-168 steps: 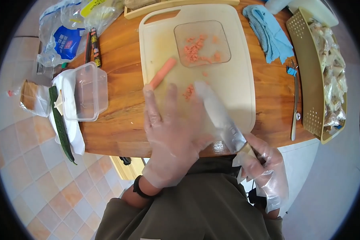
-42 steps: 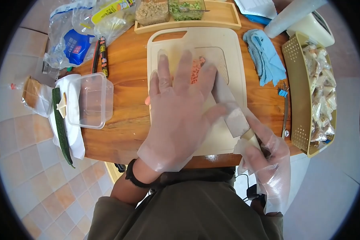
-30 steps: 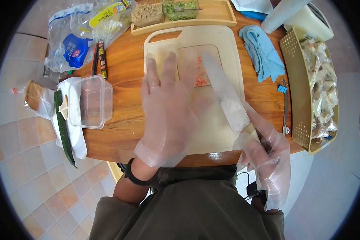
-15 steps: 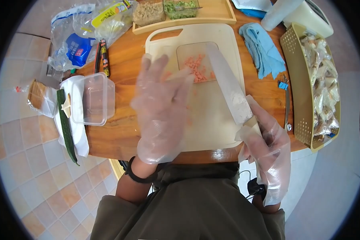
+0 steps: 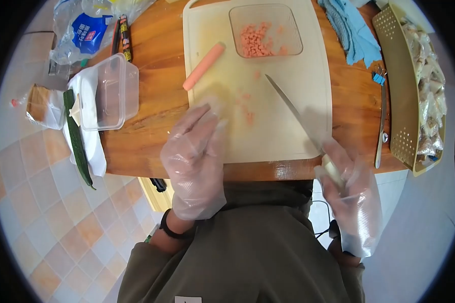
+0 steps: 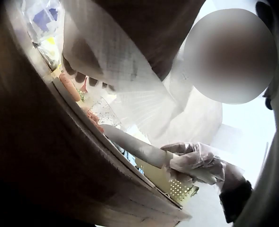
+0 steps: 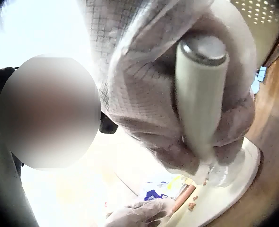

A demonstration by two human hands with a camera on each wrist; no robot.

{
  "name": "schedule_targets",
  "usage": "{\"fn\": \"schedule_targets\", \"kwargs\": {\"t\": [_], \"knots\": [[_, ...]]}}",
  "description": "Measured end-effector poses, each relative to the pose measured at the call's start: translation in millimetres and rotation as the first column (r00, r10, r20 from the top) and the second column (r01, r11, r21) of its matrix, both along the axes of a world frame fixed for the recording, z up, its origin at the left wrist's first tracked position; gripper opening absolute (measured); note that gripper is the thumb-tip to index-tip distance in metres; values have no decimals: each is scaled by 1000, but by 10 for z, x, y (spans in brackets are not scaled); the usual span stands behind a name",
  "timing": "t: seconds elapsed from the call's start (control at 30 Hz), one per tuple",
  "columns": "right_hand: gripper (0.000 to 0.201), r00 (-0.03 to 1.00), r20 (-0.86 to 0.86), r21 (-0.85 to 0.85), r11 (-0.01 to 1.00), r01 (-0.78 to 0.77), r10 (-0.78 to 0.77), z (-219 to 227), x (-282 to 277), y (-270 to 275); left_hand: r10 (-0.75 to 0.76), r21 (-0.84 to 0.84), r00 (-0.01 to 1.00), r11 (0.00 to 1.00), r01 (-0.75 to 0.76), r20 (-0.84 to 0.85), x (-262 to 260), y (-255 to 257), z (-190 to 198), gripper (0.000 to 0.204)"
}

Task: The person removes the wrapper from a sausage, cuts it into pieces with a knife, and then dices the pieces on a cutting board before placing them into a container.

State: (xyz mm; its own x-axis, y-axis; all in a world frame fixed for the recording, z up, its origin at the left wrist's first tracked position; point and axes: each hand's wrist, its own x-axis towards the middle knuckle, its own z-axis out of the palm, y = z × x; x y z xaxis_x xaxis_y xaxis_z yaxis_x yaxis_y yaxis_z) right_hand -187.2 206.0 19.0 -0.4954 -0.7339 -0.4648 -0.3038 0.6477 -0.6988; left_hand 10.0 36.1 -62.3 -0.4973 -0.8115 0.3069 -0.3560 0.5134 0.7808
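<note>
Both hands wear clear plastic gloves. My right hand grips a kitchen knife by its pale handle, the blade slanting up and left over the cutting board; the handle's butt fills the right wrist view. My left hand hovers at the board's front left edge, fingers loosely bent, holding nothing. Just beyond it lies a peeled pink sausage. Diced sausage bits sit in a clear square container at the board's back. A few loose bits lie nearer, between the hands.
To the left are a clear plastic box, a cucumber on white paper and wrapped bread. Plastic packaging lies behind them. At right are a blue cloth, a thin metal tool and a basket of wrapped items.
My left hand has drawn back off the board from above the sausage, its fingers bending. The knife has swung away from the container and turned edge-on. The head view has tipped nearer the body.
</note>
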Motion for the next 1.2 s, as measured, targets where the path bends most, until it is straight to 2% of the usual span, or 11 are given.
{"fn": "schedule_targets", "kwargs": {"t": [0.1, 0.3, 0.53, 0.6, 0.73, 0.83, 0.9, 0.93, 1.0, 1.13, 1.2], "knots": [[43, 945, -292, -54, 984, -171, 149, -25, -11, -43, 12, -32, 997, 999, -9, 70, -22, 25, 15, 36], [54, 835, -477, -17, 947, -321, 274, 30, -75, -205, 40, -79, 995, 996, -33, 90, 16, -3, -6, 36], [55, 788, -479, -51, 884, -464, 386, 17, -218, -284, 50, 25, 998, 998, -49, -25, 97, -39, -61, 31], [47, 709, -532, 5, 839, -544, 463, 57, -218, -290, 59, 43, 998, 997, -59, 5, 102, -36, -45, 31], [44, 734, -439, 30, 825, -564, 518, 34, -349, -171, 29, 42, 997, 999, -26, -71, 88, -50, -90, 32], [46, 751, -371, 41, 817, -575, 547, -1, -392, -82, 8, -8, 999, 1000, -8, 34, 87, -63, -80, 35], [53, 963, -76, -78, 961, -264, 258, -51, -350, -8, -28, -67, 996, 997, 33, 79, 62, -74, -74, 38], [53, 964, -74, -78, 962, -261, 256, -68, -280, 19, -30, -67, 996, 997, 36, 80, 49, -78, -72, 38], [48, 950, 286, -106, 981, 162, -126, -80, -109, 55, -55, -125, 984, 989, 77, 168, 20, -86, -71, 39], [48, 908, 406, -17, 992, 123, -106, -39, -64, 134, -107, -214, 961, 963, 164, 256, -35, -104, -69, 41], [51, 851, 479, 16, 971, 237, -216, -94, -19, 201, -113, -267, 927, 939, 217, 357, -25, -111, -96, 47]]}}
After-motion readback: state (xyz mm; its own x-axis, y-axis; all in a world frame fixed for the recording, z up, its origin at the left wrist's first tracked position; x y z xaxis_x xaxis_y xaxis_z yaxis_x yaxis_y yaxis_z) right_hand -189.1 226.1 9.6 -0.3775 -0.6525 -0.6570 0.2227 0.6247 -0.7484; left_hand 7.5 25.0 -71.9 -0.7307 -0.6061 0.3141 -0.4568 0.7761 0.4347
